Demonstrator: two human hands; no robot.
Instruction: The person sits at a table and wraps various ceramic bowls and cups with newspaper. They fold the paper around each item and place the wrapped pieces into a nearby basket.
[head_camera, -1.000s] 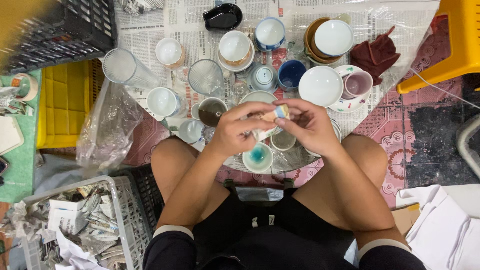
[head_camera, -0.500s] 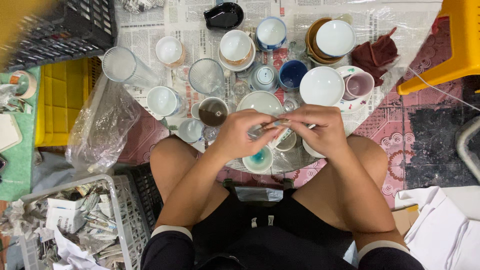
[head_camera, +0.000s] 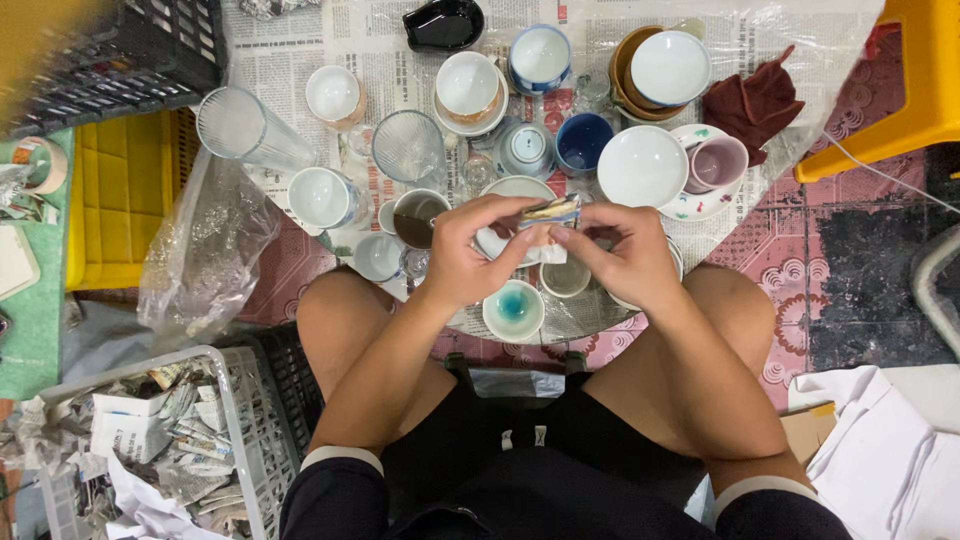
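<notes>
The head camera, the only view, is looking straight down at a person sitting on the floor with knees spread. A crowd of crockery is standing on newspaper and clear plastic sheeting (head_camera: 800, 40) in front of them.

Both hands are meeting above the crockery. The left hand (head_camera: 470, 255) and the right hand (head_camera: 625, 255) are pinching a small flat object (head_camera: 553, 211) between fingertips and thumbs, each hand closed on one end. What the object is cannot be made out; it looks pale with darker markings. Its long axis is running roughly left to right across the picture, the right end tilted slightly away from the person.

Directly below the hands, a small cup with a blue-green inside (head_camera: 513, 310) and a small white cup (head_camera: 565, 277) are sitting between the knees. A white bowl (head_camera: 641, 166), a pink cup (head_camera: 718, 162), a dark blue cup (head_camera: 584, 142) and a ribbed clear glass (head_camera: 408, 148) are standing just beyond. A white basket of crumpled newspaper (head_camera: 150, 450) is at the person's left, near a yellow crate (head_camera: 120, 190).

The grip is only by the fingertips, so the object could slip and drop onto the cups beneath, chipping them. A forearm swinging outward could also knock over the closely packed glasses.
</notes>
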